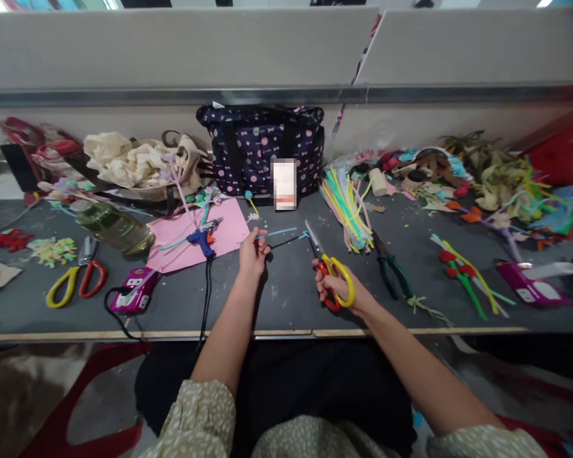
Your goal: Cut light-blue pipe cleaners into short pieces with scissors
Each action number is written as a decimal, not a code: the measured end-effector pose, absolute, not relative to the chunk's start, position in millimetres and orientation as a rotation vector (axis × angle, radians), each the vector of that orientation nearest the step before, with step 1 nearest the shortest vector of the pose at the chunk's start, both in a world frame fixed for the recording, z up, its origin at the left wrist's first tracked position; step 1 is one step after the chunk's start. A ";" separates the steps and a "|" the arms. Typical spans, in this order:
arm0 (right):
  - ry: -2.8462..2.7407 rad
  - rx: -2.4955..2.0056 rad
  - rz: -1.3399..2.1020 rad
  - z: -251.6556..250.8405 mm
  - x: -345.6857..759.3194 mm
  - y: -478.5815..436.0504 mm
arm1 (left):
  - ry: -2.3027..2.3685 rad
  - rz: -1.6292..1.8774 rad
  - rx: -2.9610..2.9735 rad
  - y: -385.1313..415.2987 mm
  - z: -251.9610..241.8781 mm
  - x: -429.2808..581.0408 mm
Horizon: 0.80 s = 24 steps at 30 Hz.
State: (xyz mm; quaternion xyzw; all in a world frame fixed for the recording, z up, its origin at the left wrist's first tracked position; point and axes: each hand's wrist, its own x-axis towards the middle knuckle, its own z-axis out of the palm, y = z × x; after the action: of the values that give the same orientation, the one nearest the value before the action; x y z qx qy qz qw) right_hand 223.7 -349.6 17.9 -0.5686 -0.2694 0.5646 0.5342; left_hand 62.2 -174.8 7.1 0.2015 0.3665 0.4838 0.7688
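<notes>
My left hand [252, 256] is closed in a pinch on a light blue pipe cleaner [282, 231], whose free end points right, above the dark table. My right hand [347, 287] has its fingers in the handles of a pair of scissors [321, 249] with one red and one yellow loop. The scissor blades point up and away, apart from the pipe cleaner. Between the blade tips and the pipe cleaner's end lies a small blue snippet [304, 235]. Left of my left hand, a blue glue gun [202, 242] rests on a pink sheet [233, 219].
A bundle of coloured pipe cleaners [348, 210] and dark green pliers [388, 268] lie to the right. A patterned bag [262, 146] stands at the back. On the left are a bottle [117, 228], other scissors [83, 270] and a purple box [134, 291].
</notes>
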 end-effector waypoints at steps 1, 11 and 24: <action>-0.619 -1.335 1.353 19.5 224.0 -353.4 | 0.794 1.050 0.437 -175.5 8.0 62.4; -0.557 -1.475 1.532 46.6 225.2 -360.3 | 0.787 1.037 0.483 -179.4 10.9 65.1; -0.644 -1.558 1.523 48.2 214.4 -349.5 | 0.770 0.971 0.548 -181.2 7.9 69.0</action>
State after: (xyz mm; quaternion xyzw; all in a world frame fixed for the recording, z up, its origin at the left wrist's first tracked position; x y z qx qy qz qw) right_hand 214.4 -349.5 48.2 -0.6221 -0.2570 0.6078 0.4213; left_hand 69.0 -181.2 7.9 0.2536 0.3562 0.4494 0.7790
